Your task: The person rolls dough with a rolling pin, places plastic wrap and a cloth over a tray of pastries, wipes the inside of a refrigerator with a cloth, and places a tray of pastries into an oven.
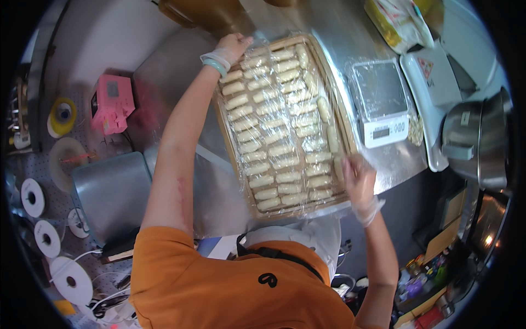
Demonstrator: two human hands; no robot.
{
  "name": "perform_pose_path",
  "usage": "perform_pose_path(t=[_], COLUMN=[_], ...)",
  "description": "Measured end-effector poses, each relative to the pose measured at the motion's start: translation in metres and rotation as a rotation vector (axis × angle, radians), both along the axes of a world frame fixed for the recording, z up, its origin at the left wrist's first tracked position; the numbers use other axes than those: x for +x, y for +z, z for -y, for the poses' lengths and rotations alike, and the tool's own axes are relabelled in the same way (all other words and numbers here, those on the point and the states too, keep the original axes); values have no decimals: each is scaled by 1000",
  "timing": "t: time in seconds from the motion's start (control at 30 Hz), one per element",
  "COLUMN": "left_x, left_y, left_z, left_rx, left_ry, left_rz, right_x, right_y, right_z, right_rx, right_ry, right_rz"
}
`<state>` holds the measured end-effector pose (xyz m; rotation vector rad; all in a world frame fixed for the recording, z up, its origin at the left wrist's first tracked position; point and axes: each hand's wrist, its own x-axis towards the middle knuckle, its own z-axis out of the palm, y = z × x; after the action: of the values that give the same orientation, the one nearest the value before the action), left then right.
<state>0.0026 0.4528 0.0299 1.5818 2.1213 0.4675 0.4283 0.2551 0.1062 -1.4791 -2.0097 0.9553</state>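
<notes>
A wooden-rimmed tray (pixel 335 98) lies tilted on the metal counter, filled with rows of pale dough rolls (pixel 272 122). Clear plastic wrap (pixel 279 104) stretches over the rolls, shiny and creased. At the far left corner of the tray, my left hand (pixel 232 48) pinches the edge of the wrap. It wears a thin clear glove, with a pale green bangle at the wrist. My right hand (pixel 360 178), gloved too and slightly blurred, is closed at the near right rim with the wrap's edge; its fingertips are partly hidden.
A white kitchen scale (pixel 385 131) stands right of the tray, beside a white tray (pixel 422 104) and a steel pot (pixel 474 137). A yellow-and-white bag (pixel 399 24) sits at the far right. To the left are a pink device (pixel 112 103) and several white spools (pixel 71 279).
</notes>
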Motion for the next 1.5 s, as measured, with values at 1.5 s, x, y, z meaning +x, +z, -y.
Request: perform_pose_path(t=[1.5], left_x=[6], left_y=[0], left_z=[27], left_rx=[222], left_ry=[-93], left_rz=[152], right_x=[-179], right_y=[-72], right_z=[-297], right_rx=[541], right_ry=[444], right_rz=[224])
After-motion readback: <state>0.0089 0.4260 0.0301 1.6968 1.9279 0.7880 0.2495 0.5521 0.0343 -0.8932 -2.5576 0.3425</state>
